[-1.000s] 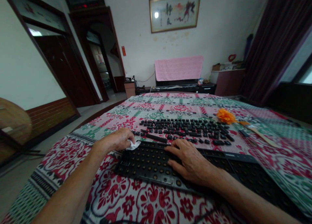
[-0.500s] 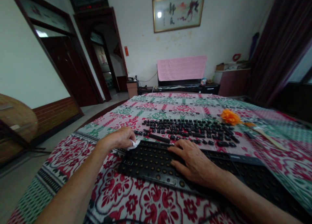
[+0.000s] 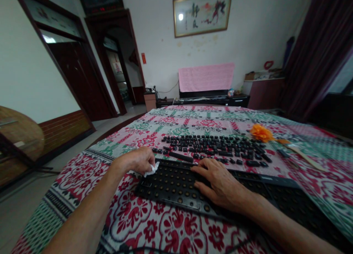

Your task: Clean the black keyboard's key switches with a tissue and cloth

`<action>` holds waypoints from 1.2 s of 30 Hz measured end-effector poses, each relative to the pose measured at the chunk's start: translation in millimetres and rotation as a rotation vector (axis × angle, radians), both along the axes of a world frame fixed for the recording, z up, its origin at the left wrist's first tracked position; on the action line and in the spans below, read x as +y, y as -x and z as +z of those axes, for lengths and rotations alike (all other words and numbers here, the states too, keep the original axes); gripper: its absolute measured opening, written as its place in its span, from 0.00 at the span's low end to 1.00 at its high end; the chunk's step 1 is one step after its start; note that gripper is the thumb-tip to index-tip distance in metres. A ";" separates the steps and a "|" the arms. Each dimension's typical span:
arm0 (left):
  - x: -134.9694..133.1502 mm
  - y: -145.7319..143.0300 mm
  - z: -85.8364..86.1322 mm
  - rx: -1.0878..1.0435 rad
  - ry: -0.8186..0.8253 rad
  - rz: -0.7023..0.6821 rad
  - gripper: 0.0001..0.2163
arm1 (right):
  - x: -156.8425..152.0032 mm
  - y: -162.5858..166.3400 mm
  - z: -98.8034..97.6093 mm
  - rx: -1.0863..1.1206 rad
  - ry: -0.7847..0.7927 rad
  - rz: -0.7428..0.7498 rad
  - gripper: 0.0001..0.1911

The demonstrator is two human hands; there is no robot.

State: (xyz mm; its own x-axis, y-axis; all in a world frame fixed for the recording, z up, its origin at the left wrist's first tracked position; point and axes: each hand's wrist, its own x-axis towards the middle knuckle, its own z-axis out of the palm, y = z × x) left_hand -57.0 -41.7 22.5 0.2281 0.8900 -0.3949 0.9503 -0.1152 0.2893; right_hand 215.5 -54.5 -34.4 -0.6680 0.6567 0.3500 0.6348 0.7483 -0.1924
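Note:
A black keyboard base [image 3: 173, 197] without its keycaps lies slanted across the patterned tablecloth, its round key sockets showing. At its far left corner, my left hand [image 3: 142, 161] is closed round a crumpled white tissue [image 3: 151, 170], which rests against the keyboard's surface. My right hand [image 3: 217, 180] lies over the middle of the keyboard with its fingers spread, the tips touching the base. Behind the keyboard many loose black keycaps [image 3: 209, 143] are spread in rows, the long space bar [image 3: 180, 157] nearest the keyboard's far edge.
To the right of the keycaps lies an orange fluffy flower-like thing [image 3: 261, 133]. Beside it a brush with a pale handle [image 3: 306, 157] and a small dark object [image 3: 283, 153] rest on the tablecloth [image 3: 176, 232]. A dark cable [image 3: 143, 249] runs along the near edge.
My left hand with the tissue has moved slightly down and toward me along the keyboard's left end. My right hand stays in place.

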 end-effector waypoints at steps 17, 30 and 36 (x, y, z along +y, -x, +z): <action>-3.1 -24.1 -5.9 0.027 -0.118 -0.277 0.13 | -1.4 -0.6 0.3 -0.003 -0.010 -0.003 0.18; -1.6 -32.2 -15.5 0.002 -0.182 -0.359 0.16 | -0.3 0.0 0.2 0.002 -0.012 0.009 0.18; -1.1 -18.5 -3.8 0.052 -0.177 -0.245 0.16 | 0.3 -0.6 -0.5 0.002 -0.019 0.013 0.18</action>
State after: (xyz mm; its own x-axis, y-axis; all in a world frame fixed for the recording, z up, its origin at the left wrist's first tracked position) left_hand -38.5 -42.8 18.7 0.4283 0.8669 -0.2550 0.9009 -0.3875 0.1958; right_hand 216.1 -54.3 -34.9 -0.6753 0.6412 0.3644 0.6248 0.7599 -0.1793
